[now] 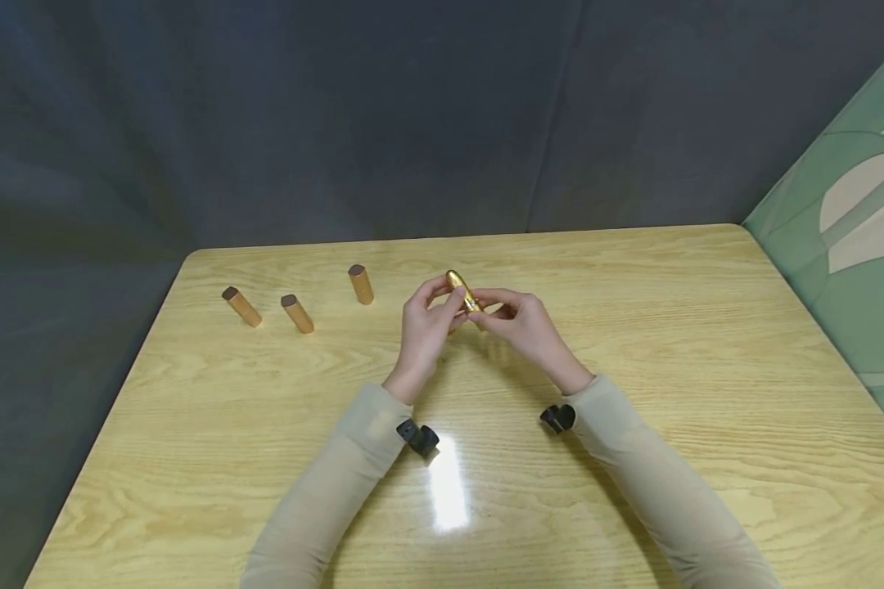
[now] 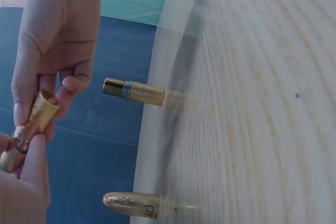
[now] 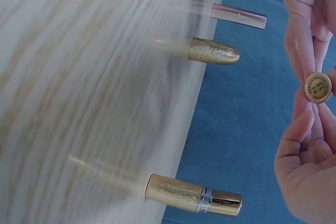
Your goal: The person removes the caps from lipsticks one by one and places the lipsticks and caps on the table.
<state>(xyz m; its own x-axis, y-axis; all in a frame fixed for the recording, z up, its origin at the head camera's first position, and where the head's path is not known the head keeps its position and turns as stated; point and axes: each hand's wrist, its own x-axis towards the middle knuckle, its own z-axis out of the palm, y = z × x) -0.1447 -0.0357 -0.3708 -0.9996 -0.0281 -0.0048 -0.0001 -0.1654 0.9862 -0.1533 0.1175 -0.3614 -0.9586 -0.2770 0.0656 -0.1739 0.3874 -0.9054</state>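
A gold lipstick tube with a rounded tip is held between both hands above the table. My left hand pinches its upper part with thumb and fingers. The right hand pinches the lower end. In the left wrist view a shiny band shows along the lipstick between its two parts. Its round base end faces the camera in the right wrist view. An uncapped gold lipstick base and a bullet-shaped gold cap stand upright; I cannot make them out in the head view.
Three orange-brown tubes with dark tops stand on the wooden table, at the far left: one, another and a third. A slim pinkish tube appears in the right wrist view. Dark cloth hangs behind.
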